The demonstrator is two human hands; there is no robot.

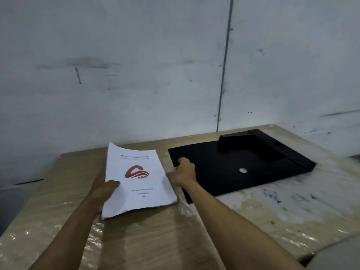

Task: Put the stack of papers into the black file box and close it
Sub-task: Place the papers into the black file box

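The left hand [106, 189] holds the papers [136, 180] by their near left side, thumb on top, tilted above the desk [155, 240]. Just to the right, the black box [243, 168] lies flat on the desk. The right hand [184, 172] grips its near left edge, arm stretched forward.

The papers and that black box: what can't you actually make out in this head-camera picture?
- Small print on the stack of papers: too small and blurred; only the red ABC logo reads.
- Left hand: fingers hidden under the stack; only the thumb shows.
- Black file box: dark and blurred, so its inside and clasp are unclear.
- Right hand: fingertips hidden at the box's near edge.
- Table: cut off by the picture's bottom edge.
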